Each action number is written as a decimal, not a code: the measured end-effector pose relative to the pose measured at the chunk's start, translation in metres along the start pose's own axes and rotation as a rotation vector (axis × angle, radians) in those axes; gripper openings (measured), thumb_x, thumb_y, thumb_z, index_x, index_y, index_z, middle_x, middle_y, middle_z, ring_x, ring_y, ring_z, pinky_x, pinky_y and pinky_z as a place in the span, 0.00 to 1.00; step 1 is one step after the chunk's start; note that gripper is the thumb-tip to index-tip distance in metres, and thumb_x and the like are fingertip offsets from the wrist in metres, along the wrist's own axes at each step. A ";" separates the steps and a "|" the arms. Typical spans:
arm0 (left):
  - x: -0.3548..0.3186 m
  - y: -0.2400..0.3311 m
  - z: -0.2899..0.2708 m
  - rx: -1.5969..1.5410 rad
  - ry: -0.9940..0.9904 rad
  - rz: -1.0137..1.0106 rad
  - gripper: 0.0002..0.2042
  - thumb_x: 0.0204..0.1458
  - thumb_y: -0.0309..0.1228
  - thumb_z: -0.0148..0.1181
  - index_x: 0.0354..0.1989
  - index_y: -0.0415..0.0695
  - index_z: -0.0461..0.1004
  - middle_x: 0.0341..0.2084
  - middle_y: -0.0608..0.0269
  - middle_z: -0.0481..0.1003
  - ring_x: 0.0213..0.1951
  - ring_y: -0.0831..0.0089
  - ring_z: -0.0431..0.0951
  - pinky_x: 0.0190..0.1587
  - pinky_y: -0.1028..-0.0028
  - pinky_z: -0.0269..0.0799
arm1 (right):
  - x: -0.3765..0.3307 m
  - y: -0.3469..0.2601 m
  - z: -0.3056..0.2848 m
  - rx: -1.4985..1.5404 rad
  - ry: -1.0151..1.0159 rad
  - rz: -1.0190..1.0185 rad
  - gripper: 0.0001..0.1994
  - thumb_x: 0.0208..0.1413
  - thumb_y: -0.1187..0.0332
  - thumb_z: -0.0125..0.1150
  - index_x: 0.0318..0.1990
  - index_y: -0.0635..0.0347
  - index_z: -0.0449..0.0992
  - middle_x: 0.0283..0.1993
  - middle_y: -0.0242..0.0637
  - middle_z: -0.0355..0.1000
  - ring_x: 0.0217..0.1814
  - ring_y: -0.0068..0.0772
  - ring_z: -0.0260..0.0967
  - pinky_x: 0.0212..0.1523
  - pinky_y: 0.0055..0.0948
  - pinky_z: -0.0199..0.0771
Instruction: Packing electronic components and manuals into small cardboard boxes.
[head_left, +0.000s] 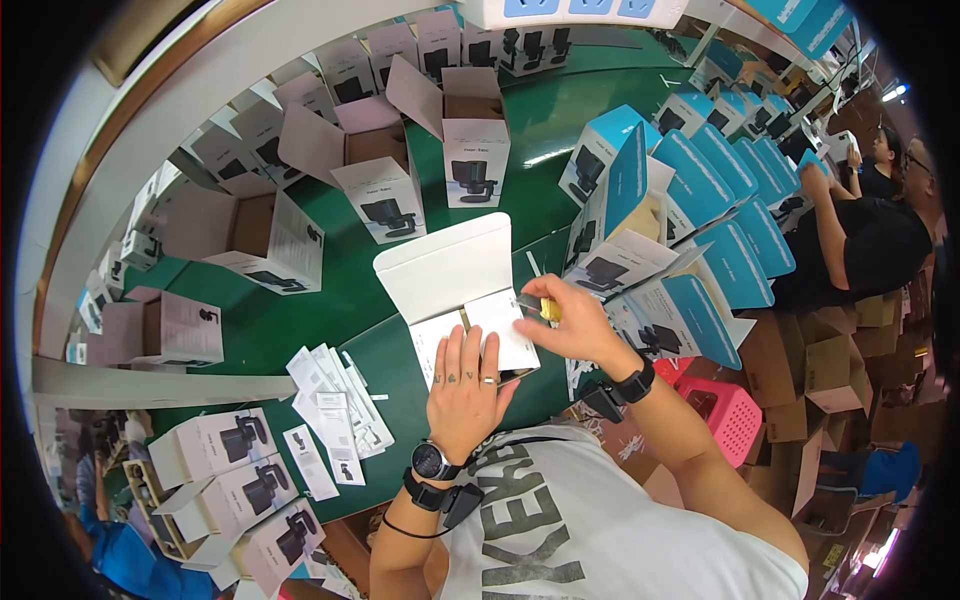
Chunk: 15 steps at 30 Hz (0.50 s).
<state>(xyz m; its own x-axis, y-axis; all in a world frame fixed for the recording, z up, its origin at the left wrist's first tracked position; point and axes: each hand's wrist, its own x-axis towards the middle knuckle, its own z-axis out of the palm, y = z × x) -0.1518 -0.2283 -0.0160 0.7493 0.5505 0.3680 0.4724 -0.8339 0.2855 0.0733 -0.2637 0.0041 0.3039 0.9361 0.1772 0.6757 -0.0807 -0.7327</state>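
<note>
Your left hand [465, 388] lies flat, fingers slightly spread, on open white carton [452, 275]; right hand [578, 325] grips small yellow object [550, 309]. Carton likely light, crushable: hold by side walls.

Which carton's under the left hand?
The white carton before the torso, lid raised, left hand on it; other cartons sit beyond or to either side.

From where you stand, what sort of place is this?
Probably a packing workshop: there is an open white box in the middle, many printed boxes on a green table, and a pile of leaflets.
</note>
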 end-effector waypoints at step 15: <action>-0.003 -0.001 0.001 0.024 -0.023 -0.006 0.38 0.54 0.45 0.70 0.70 0.37 0.66 0.66 0.43 0.66 0.70 0.41 0.63 0.74 0.46 0.56 | -0.002 0.001 -0.003 -0.231 0.055 -0.020 0.08 0.58 0.63 0.69 0.36 0.56 0.85 0.35 0.39 0.82 0.36 0.48 0.80 0.34 0.40 0.79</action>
<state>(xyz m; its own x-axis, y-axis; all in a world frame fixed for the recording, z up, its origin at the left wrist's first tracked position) -0.1544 -0.2290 -0.0179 0.7568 0.5544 0.3463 0.4873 -0.8316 0.2665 0.0749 -0.2670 0.0051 0.3209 0.9187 0.2301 0.8156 -0.1446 -0.5602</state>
